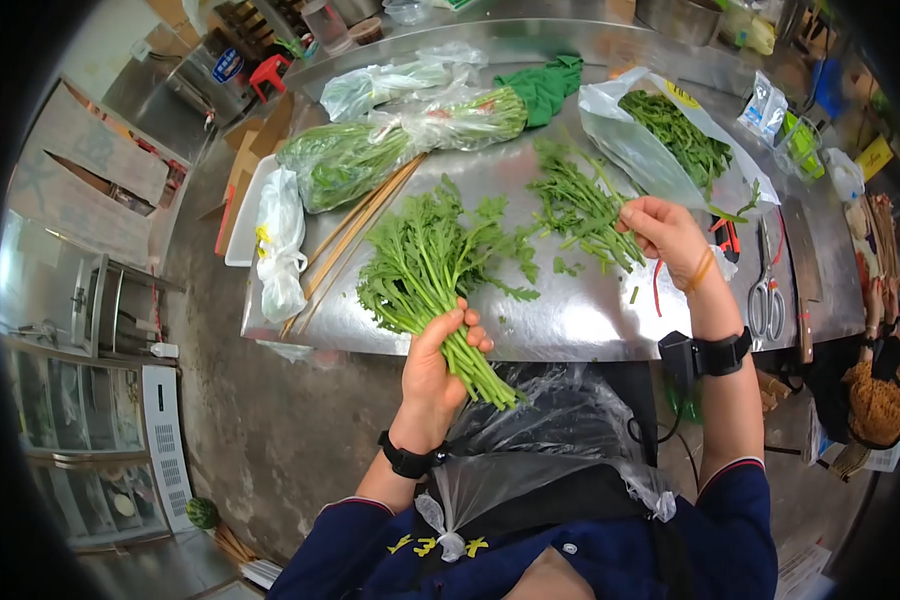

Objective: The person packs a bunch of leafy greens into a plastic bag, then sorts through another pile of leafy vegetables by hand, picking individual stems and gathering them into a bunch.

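My left hand is wrapped round the stems of a thick bunch of chrysanthemum greens, with the cut ends pointing down toward me and the leaves fanned over the table. My right hand has its fingertips pinched on greens at the near right side of a smaller loose pile of the same greens. How many stems it grips I cannot tell. A yellow rubber band circles my right wrist. Short stem scraps lie on the metal between the two hands.
An opened plastic bag of greens lies behind my right hand. Scissors and a knife lie at the right. Wrapped greens, a green cloth, wooden sticks and a tied white bag are at the back and left.
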